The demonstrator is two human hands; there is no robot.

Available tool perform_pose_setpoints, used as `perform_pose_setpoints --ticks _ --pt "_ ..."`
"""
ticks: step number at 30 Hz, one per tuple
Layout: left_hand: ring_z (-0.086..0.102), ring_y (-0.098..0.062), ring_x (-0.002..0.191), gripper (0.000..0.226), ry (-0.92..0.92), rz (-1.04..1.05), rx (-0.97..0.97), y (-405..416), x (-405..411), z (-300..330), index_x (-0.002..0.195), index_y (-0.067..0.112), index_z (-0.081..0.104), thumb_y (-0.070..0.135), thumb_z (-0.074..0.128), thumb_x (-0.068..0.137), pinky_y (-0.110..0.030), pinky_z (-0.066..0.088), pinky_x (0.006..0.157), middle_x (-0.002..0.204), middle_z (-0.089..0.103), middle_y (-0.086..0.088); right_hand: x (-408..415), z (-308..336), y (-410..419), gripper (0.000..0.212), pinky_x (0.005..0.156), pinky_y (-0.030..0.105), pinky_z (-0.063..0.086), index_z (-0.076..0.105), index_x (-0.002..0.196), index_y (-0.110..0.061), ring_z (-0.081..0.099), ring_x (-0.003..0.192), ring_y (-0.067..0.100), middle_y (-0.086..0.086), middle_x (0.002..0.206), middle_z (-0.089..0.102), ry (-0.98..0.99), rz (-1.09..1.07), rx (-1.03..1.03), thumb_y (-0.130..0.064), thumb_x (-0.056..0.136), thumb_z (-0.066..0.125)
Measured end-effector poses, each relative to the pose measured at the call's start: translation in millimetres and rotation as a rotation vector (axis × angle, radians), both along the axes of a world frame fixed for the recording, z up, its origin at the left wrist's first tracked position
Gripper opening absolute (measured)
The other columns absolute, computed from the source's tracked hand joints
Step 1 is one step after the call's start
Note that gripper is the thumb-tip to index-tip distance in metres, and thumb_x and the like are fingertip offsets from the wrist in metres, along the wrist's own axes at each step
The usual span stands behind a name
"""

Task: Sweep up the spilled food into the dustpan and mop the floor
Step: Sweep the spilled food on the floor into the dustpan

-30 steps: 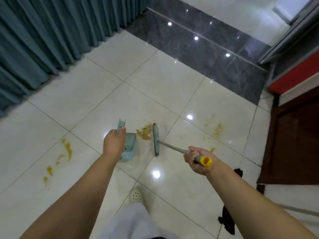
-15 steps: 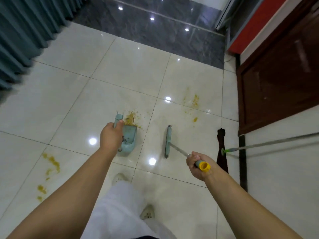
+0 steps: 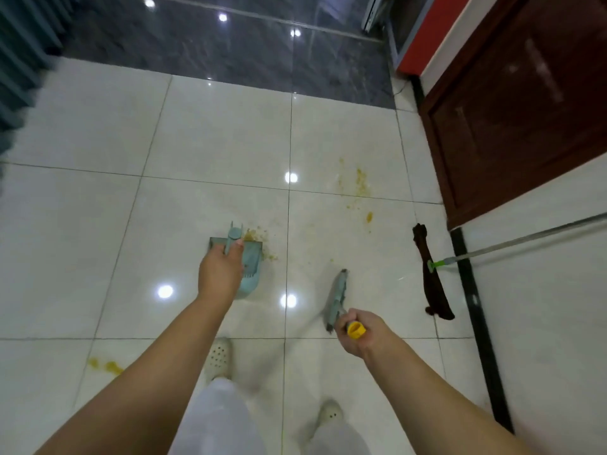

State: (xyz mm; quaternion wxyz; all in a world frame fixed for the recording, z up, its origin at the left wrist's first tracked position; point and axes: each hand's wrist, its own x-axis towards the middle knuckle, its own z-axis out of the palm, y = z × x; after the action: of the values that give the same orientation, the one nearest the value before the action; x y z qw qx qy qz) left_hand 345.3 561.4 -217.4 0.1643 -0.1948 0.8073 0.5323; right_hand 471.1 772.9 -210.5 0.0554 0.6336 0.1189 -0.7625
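My left hand (image 3: 219, 274) grips the upright handle of a pale blue dustpan (image 3: 252, 267) that stands on the white tiles. A small heap of yellow food (image 3: 254, 236) lies at the pan's far edge. My right hand (image 3: 359, 333) grips the yellow-capped handle of a pale blue broom (image 3: 336, 295), whose head is off to the right of the pan, apart from the food. More yellow smears (image 3: 360, 183) lie further right, and another patch of spilled food (image 3: 105, 365) sits at the lower left. A mop (image 3: 433, 274) with a dark cloth head lies on the floor at the right.
A brown wooden door (image 3: 525, 110) and a red panel stand at the right, with a black threshold strip (image 3: 473, 307) below. Grey-green curtains (image 3: 19, 60) hang at the upper left. Dark glossy tiles (image 3: 230, 50) run across the back. My feet in white shoes (image 3: 218, 357) are below.
The view has swung right and down. The broom head has drawn back from the food heap toward my right hand. The dustpan stays by the heap in my left hand.
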Motion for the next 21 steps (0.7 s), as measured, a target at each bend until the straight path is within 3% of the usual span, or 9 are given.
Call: perform_pose_setpoints --ticks 2,4,7,10,12,14,19,21 --pt "0.05 -0.019 0.062 0.034 -0.001 -0.026 0.005 -22 -26 -1 0.076 0.015 0.05 0.042 0.047 0.095 -0.025 0.039 0.054 0.067 0.053 -0.003 -28 -9 -45 0.024 0.027 0.01 0.033 0.042 0.075 -0.006 0.035 0.02 0.012 0.003 0.065 0.035 -0.008 -0.022 -0.054 0.007 0.092 0.031" --pt "0.05 -0.017 0.058 0.032 0.006 -0.045 0.023 -39 -50 0 0.074 0.016 0.05 0.04 0.048 0.095 -0.023 0.038 0.05 0.065 0.053 -0.001 -54 -14 -83 0.019 0.027 0.011 0.034 0.044 0.08 -0.007 0.036 0.019 0.012 0.003 0.057 0.037 0.011 -0.043 -0.12 -0.002 0.097 0.038" --pt "0.049 -0.015 0.056 0.033 0.01 -0.067 0.022 -59 -80 1 0.069 0.02 0.05 0.039 0.048 0.095 -0.023 0.038 0.049 0.065 0.053 -0.001 -91 -14 -126 0.019 0.027 0.011 0.034 0.044 0.08 -0.009 0.037 0.02 0.012 0.004 0.043 0.037 0.043 -0.081 -0.179 -0.005 0.098 0.042" --pt "0.048 -0.017 0.054 0.036 0.009 -0.073 0.033 -71 -100 0 0.067 0.018 0.049 0.04 0.048 0.095 -0.024 0.038 0.051 0.063 0.052 -0.004 -118 -12 -147 0.024 0.027 0.01 0.034 0.044 0.075 -0.006 0.036 0.019 0.013 0.003 0.054 0.039 0.09 -0.105 -0.252 -0.006 0.099 0.041" --pt "0.046 -0.019 0.053 0.038 0.02 -0.089 0.028 -75 -109 -1 0.065 0.017 0.047 0.041 0.049 0.094 -0.025 0.037 0.052 0.06 0.05 -0.004 -128 -7 -150 0.024 0.027 0.01 0.034 0.043 0.074 -0.004 0.035 0.02 0.013 0.005 0.049 0.039 0.098 -0.114 -0.261 -0.006 0.098 0.042" --pt "0.046 -0.021 0.056 0.039 0.029 -0.11 0.017 -76 -117 -2 0.065 0.017 0.046 0.042 0.049 0.094 -0.028 0.038 0.056 0.061 0.049 -0.004 -131 -1 -150 0.023 0.027 0.011 0.035 0.043 0.074 -0.004 0.035 0.02 0.013 0.005 0.043 0.036 0.109 -0.139 -0.243 -0.003 0.097 0.042" --pt "0.055 -0.027 0.072 0.037 0.054 -0.161 -0.028 -63 -132 5 0.073 0.013 0.052 0.043 0.048 0.094 -0.041 0.05 0.071 0.071 0.057 -0.008 -119 5 -134 0.021 0.027 0.01 0.035 0.042 0.077 -0.006 0.037 0.022 0.011 0.001 0.058 0.033 0.156 -0.193 -0.21 -0.007 0.098 0.043" --pt "0.059 -0.031 0.077 0.041 0.072 -0.177 -0.043 -53 -133 10 0.083 0.006 0.056 0.043 0.047 0.095 -0.044 0.052 0.076 0.079 0.06 -0.015 -113 6 -120 0.022 0.027 0.01 0.035 0.042 0.077 -0.007 0.037 0.021 0.012 0.003 0.049 0.036 0.156 -0.212 -0.185 -0.009 0.099 0.043"
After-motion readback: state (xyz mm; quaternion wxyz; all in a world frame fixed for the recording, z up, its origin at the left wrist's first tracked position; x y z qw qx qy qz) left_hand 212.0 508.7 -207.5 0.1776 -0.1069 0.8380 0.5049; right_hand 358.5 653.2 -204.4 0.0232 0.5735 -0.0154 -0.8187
